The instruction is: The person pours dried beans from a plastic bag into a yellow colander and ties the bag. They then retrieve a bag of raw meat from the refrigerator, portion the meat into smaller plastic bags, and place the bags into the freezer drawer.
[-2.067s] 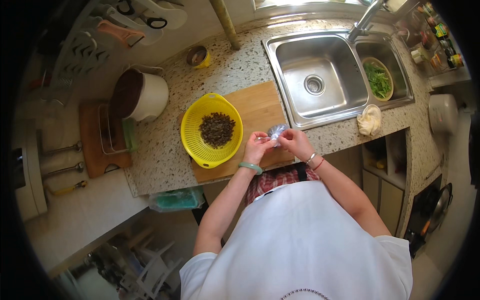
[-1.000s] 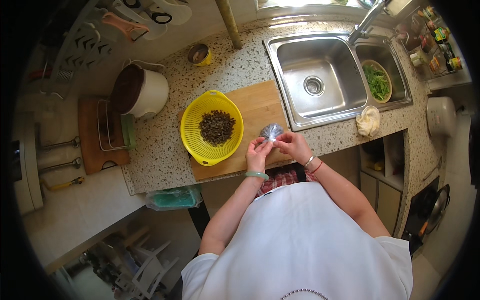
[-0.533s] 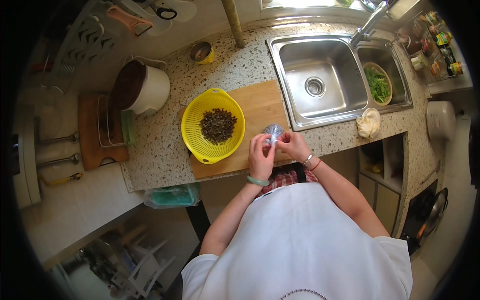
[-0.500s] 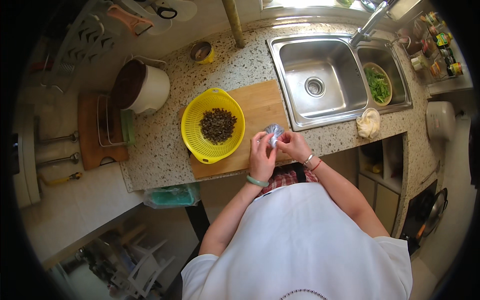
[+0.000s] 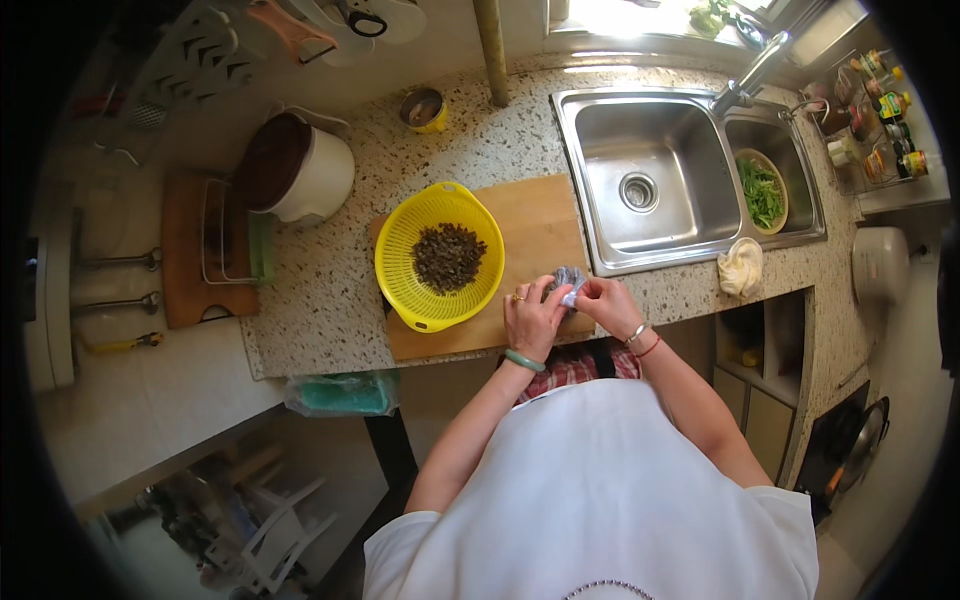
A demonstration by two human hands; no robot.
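plastic bag [image 5: 569, 276] is pinched between 2 hands [image 5: 532, 322].

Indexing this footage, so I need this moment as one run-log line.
left hand: holding small plastic bag | right hand: pinching same bag | nearby: yellow colander with dark pieces, on cutting board | sink: greens

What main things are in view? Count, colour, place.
Light board: one, beige, on the counter
Colander: one, yellow, on the board
Dark pieces: many, brown, in the colander
Bag: one, clear, at the board's right
Sink: one, silver, right of the board
Bowl: one, pale, in the sink, right side
Greens: uncounted, green, in the bowl
Cloth: one, cream, in front of the sink
Pot: one, white and brown, counter's left
Hands, left and right: two, bare, pinching the bag
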